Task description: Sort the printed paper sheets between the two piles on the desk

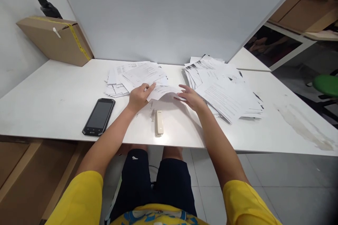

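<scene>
Between my two hands a sheet of printed paper (164,92) is held above the table, bowed upward in the middle; whether it is one sheet or more I cannot tell. My left hand (140,96) pinches its left side, thumb on top. At the right edge, my right hand (192,97) has the paper between thumb and fingers. Behind my left hand lies a loose pile of printed papers (139,74). A larger, messy pile of papers (221,88) spreads out to the right of my right hand. A cream-coloured stapler (159,122) lies just below the held paper.
A black rugged smartphone (99,116) lies left of my forearm on the white table (52,112). A cardboard box (58,40) with yellow tape leans at the back left. The grey panel (163,17) closes off the back. A green stool seat (326,85) stands far right.
</scene>
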Available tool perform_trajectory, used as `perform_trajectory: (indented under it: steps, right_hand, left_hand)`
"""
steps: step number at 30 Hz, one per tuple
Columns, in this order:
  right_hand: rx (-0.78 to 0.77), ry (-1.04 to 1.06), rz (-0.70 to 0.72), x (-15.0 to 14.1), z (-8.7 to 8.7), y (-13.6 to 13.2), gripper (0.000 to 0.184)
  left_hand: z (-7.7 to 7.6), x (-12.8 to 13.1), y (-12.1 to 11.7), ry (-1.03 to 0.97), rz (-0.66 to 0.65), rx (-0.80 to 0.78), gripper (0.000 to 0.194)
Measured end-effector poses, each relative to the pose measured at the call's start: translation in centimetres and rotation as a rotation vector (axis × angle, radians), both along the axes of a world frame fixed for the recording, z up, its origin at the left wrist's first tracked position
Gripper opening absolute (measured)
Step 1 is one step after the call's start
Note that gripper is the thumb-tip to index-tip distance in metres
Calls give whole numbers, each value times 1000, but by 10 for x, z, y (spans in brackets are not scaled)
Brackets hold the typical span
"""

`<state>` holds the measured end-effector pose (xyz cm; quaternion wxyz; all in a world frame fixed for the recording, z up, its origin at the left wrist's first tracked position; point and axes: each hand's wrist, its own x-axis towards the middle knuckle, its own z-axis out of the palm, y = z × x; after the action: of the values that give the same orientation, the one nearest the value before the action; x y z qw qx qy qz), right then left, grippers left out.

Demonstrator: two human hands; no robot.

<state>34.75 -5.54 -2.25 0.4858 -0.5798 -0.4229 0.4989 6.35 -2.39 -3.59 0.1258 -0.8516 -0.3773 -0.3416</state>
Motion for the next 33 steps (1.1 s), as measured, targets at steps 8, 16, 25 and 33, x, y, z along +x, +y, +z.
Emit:
perform_trajectory:
  steps: [8, 16, 25, 33]
  right_hand:
    - [482, -76, -245, 12, -2, 9, 28]
    - [396, 62, -235, 2, -30, 25, 27]
    - [426, 152, -91, -1, -23, 20, 34]
    - [405, 144, -46, 0, -28, 21, 35]
  left_hand:
    - [-3, 3, 16, -397, 83, -153, 61]
    - [-11, 4, 22, -655, -138, -453, 68]
    - [-8, 8, 10, -536, -151, -507, 47]
    - [-7, 12, 8, -566, -107, -683, 40]
